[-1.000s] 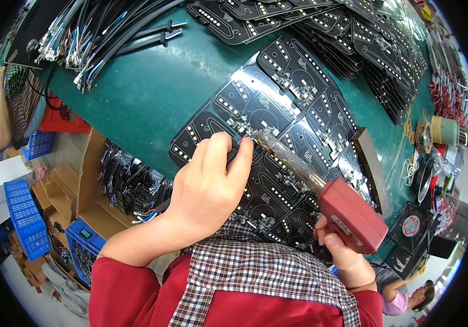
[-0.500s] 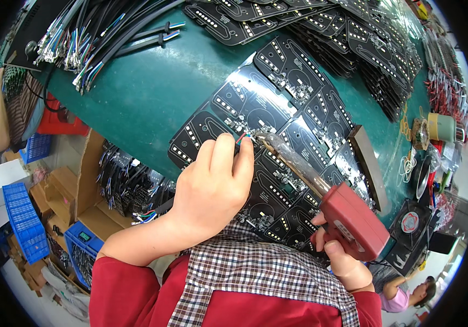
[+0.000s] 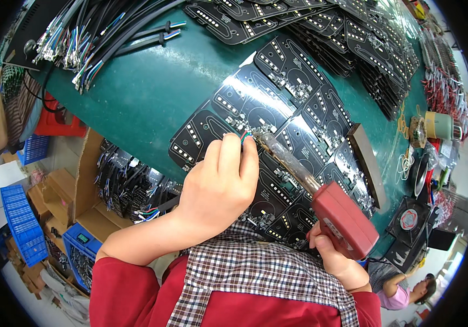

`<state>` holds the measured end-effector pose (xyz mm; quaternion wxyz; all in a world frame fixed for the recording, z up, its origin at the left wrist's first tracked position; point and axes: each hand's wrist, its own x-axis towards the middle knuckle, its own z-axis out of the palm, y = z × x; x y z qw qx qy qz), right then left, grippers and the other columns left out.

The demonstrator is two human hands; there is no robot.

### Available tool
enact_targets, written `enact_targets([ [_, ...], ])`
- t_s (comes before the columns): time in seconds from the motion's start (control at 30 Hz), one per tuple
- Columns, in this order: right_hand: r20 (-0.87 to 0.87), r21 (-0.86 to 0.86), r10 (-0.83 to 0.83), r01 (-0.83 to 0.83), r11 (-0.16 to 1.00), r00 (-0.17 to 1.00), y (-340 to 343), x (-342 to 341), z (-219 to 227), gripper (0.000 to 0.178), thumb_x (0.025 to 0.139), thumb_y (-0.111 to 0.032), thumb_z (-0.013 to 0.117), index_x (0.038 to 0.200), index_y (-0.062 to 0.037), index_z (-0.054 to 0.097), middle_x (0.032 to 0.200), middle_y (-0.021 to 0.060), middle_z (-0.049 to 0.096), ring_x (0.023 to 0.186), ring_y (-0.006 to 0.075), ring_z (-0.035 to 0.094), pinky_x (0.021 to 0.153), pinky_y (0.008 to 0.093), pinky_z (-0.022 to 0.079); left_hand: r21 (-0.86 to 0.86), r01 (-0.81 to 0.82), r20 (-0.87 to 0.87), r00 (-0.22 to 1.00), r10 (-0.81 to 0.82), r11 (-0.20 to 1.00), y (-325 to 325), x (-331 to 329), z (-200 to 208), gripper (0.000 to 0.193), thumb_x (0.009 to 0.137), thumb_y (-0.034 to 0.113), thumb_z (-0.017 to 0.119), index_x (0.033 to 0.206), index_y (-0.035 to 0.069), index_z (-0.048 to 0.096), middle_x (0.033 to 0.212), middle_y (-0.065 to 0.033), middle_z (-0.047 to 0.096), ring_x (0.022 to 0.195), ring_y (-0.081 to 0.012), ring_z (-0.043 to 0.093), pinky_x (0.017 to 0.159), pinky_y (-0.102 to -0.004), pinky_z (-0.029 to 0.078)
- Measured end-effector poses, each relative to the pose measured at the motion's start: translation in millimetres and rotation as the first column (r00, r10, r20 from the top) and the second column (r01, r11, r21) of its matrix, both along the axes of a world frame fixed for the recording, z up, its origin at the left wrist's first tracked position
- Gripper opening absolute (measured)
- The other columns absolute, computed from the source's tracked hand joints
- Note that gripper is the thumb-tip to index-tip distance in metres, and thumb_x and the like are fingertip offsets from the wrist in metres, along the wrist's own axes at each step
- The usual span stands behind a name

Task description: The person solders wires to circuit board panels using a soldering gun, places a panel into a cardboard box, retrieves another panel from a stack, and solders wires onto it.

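My left hand (image 3: 220, 177) pinches thin coloured wires (image 3: 245, 136) at the fingertips, pressed near a cluster of small parts on a black circuit board (image 3: 255, 101). My right hand (image 3: 334, 253) is wrapped round the handle of a red soldering gun (image 3: 345, 220). Its long tip (image 3: 291, 163) slants up to the left and ends close beside the wires. Whether the tip touches them is too small to tell. Several such boards with rows of pale LEDs lie side by side under both hands. A dark flat bar (image 3: 367, 166) rests on their right part.
Black cables with stripped ends (image 3: 89, 41) lie at the far left of the green table (image 3: 146, 87). Stacked boards (image 3: 375, 49) fill the far right. A small fan (image 3: 408, 219) stands at the right edge. A cardboard box (image 3: 86, 180) holds wired boards. Other people are at both sides.
The soldering gun and my right hand have shifted slightly left and toward the far side. My left hand has moved a little right, still pinching the wires.
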<state>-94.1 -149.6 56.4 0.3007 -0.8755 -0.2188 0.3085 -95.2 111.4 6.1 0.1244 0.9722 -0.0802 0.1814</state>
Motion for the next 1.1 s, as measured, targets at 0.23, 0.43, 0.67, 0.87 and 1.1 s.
enact_targets([
  [0.23,-0.516,0.340,-0.393,0.603,0.722,0.761,16,-7,17,0.059,0.080,-0.017,0.068,0.130,0.0003,0.043,0.106,0.0132,0.062,0.088,0.0164,0.063,0.076,0.0277,0.050,-0.033,0.031,-0.010,0.999,-0.032,0.999,2,-2,-2,0.031,0.066,0.005,0.061,0.096,-0.005,0.061,0.081,-0.0083,0.049,0.069,-0.0166,0.051,0.046,-0.0203,0.043],
  [0.43,-0.389,0.242,-0.405,0.516,0.822,0.827,12,-12,10,0.065,0.078,-0.015,0.070,0.133,0.0012,0.038,0.103,0.0127,0.062,0.083,0.0140,0.062,0.072,0.0255,0.050,-0.177,0.073,0.007,0.997,-0.073,0.981,4,-2,-6,0.033,0.066,0.002,0.060,0.098,-0.006,0.060,0.085,-0.0109,0.048,0.071,-0.0195,0.051,0.052,-0.0232,0.047],
  [0.67,-0.218,0.041,-0.335,0.352,0.935,0.917,5,-14,4,0.049,0.073,-0.018,0.073,0.115,0.0009,0.056,0.104,0.0170,0.061,0.093,0.0300,0.063,0.083,0.0380,0.049,-0.146,0.092,0.013,0.996,-0.091,0.985,2,-2,-5,0.032,0.067,0.002,0.059,0.098,-0.007,0.060,0.087,-0.0134,0.049,0.073,-0.0210,0.052,0.054,-0.0237,0.048],
  [0.87,-0.056,0.077,-0.309,0.313,0.947,0.949,10,-16,5,0.038,0.069,-0.017,0.074,0.102,-0.0023,0.064,0.110,0.0190,0.060,0.108,0.0351,0.057,0.087,0.0396,0.048,-0.126,0.085,0.011,0.996,-0.085,0.988,2,-3,-8,0.031,0.067,0.003,0.060,0.096,-0.007,0.060,0.087,-0.0135,0.050,0.073,-0.0208,0.053,0.053,-0.0227,0.047],
  [1.1,-0.383,0.426,-0.612,0.720,0.547,0.692,23,0,41,0.081,0.072,-0.028,0.078,0.136,-0.0049,0.033,0.106,0.0191,0.059,0.059,0.0141,0.056,0.053,0.0245,0.048,-0.287,-0.006,-0.371,0.923,-0.105,0.958,8,2,28,0.034,0.072,0.005,0.068,0.104,-0.003,0.060,0.091,-0.0106,0.049,0.080,-0.0252,0.052,0.066,-0.0319,0.046],
])
